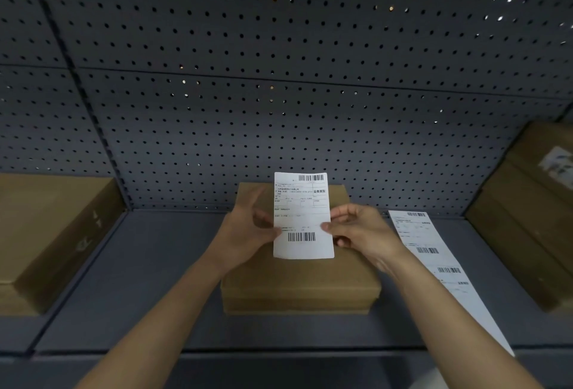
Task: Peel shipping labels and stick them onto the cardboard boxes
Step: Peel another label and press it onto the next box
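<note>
Both forearms (161,311), left hand (245,233) and right hand (366,233) are bare.

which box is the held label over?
The middle box, directly under the label pinched by the left hand and right hand. The left box and right stack sit off to the sides.

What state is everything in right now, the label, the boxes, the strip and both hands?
Middle box: closed, top bare where visible.
Label: held up over that box, print facing the camera, not stuck.
Left hand: pinches the label's left edge.
Right hand: pinches its right edge.
Label strip: flat on the shelf, print up.
Left box: closed.
Right boxes: stacked, closed.
</note>
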